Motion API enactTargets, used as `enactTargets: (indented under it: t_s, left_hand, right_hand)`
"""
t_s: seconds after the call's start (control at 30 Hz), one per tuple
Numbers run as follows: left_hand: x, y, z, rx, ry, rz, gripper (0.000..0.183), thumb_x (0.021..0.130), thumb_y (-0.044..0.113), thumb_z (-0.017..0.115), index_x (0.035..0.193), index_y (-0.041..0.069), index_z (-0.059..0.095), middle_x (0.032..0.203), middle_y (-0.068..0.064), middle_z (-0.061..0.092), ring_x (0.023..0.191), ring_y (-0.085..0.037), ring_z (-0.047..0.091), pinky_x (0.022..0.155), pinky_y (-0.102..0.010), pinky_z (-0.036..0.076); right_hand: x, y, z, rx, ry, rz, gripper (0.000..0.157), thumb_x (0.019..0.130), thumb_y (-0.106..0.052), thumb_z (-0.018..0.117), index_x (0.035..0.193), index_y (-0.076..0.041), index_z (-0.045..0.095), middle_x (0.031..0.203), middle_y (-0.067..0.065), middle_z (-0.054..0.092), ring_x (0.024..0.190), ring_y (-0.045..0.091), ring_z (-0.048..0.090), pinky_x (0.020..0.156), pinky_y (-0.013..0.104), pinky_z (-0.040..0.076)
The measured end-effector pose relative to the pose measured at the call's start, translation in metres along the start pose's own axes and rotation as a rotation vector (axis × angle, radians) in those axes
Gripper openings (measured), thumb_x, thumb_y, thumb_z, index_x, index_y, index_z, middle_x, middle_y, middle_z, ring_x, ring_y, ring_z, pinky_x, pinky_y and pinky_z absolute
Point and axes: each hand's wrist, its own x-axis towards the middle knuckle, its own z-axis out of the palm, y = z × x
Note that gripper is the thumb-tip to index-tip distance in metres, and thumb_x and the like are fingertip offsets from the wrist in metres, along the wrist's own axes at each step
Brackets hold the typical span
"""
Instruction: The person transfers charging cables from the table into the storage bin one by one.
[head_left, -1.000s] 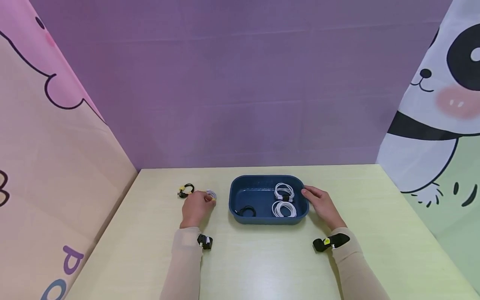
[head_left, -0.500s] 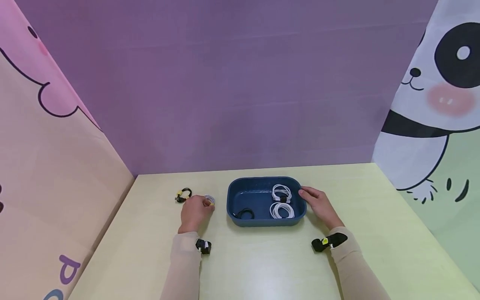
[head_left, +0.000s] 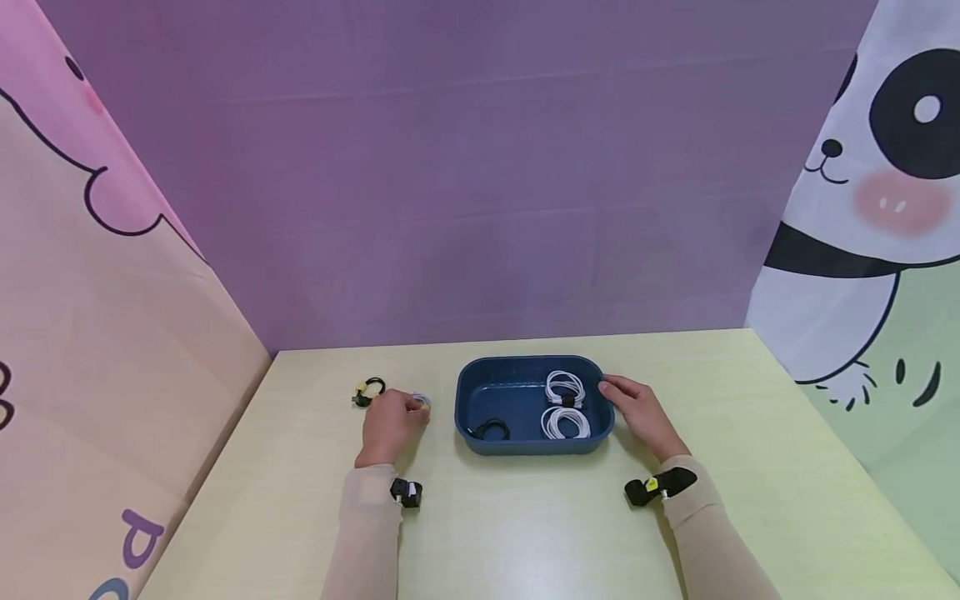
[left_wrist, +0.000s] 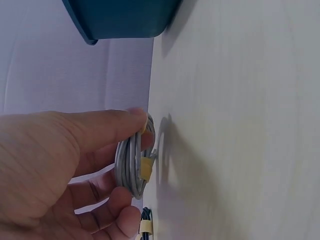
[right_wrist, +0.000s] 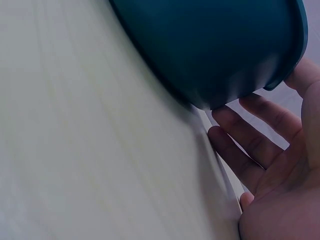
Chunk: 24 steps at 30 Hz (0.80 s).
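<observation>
My left hand [head_left: 390,427] pinches a coiled grey cable [left_wrist: 131,162] with yellow ties between thumb and fingers. In the left wrist view the coil stands on edge, close to the tabletop. A black coiled cable [head_left: 368,392] with yellow ties lies just beyond this hand, to its left. My right hand [head_left: 637,410] holds the right end of a blue plastic bin [head_left: 534,447], thumb at the rim and fingertips on the outer wall. Inside the bin, two white coiled cables [head_left: 566,422] sit at the right and a black coiled cable [head_left: 492,429] at the front left.
The pale wooden table [head_left: 517,533] ends at a purple backdrop [head_left: 480,183] behind the bin. Printed cartoon panels flank it on both sides. Both wrists carry small black cameras.
The head view has tilted and shifted slightly. Both hands keep their grips, with the left hand still by the black coil and the bin in the same place on the table.
</observation>
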Motion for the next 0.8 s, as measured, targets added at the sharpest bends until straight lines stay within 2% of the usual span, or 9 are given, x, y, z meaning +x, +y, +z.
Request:
enactTargets:
  t_s: [0.4, 0.8]
  left_hand:
    - [0.0001, 0.0025, -0.0032, -0.011, 0.063, 0.027, 0.015, 0.09, 0.016, 0.077, 0.097, 0.003, 0.082, 0.105, -0.018, 0.076, 0.105, -0.039, 0.068, 0.092, -0.053, 0.053]
    - [-0.0015, 0.0052, -0.003, 0.024, 0.111, 0.083, 0.017, 0.088, 0.017, 0.079, 0.098, 0.003, 0.081, 0.099, -0.017, 0.069, 0.097, -0.037, 0.062, 0.086, -0.05, 0.051]
  right_hand:
    - [0.003, 0.0036, -0.0012, -0.005, 0.003, 0.002, 0.06, 0.104, -0.046, 0.055, 0.146, -0.002, 0.054, 0.153, 0.021, 0.052, 0.148, 0.04, 0.041, 0.122, 0.057, 0.029]
    - [0.0031, 0.0037, -0.0003, 0.0, -0.002, 0.009, 0.062, 0.104, -0.048, 0.055, 0.147, -0.003, 0.054, 0.153, 0.021, 0.051, 0.148, 0.04, 0.041, 0.122, 0.058, 0.029]
